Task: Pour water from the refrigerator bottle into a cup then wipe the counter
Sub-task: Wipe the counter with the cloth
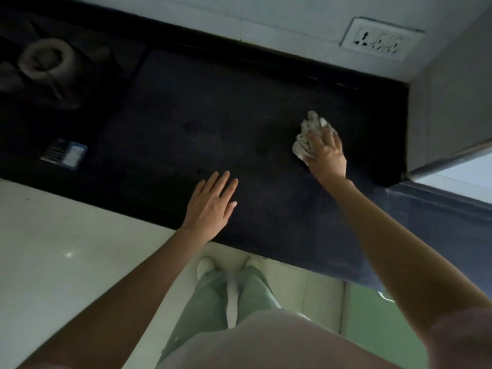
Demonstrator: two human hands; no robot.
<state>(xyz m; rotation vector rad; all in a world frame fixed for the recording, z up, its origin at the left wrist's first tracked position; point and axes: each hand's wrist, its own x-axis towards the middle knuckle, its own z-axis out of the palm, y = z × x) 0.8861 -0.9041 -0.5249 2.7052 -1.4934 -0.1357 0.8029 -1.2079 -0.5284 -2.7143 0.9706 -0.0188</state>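
I see the R hand [328, 153] out at the far right of the counter [213, 123], fingers curled over a crumpled pale cloth [308, 137] and pressing it onto the dark top. Cloth sits near the counter's right end, close to the grey wall block [447, 97] but not touching it, as far as I can tell. Most of the cloth sticks out to the left and beyond the fingers.

L hand [210, 206] is flat, fingers straight and slightly spread, holding nothing; palm lies at the near counter edge, roughly mid-frame, well apart from the R hand.

Left end of the counter: a stove burner [45, 59], dim and blurred. Just nearer me, a small blue-and-white box [64, 154] lies on the dark surface; label unreadable. Back wall has a white socket plate [378, 38] up at top right.

Below the edge I see green trousers [226, 296] and white shoes [205, 265] on a pale floor. No bottle or cup in frame.
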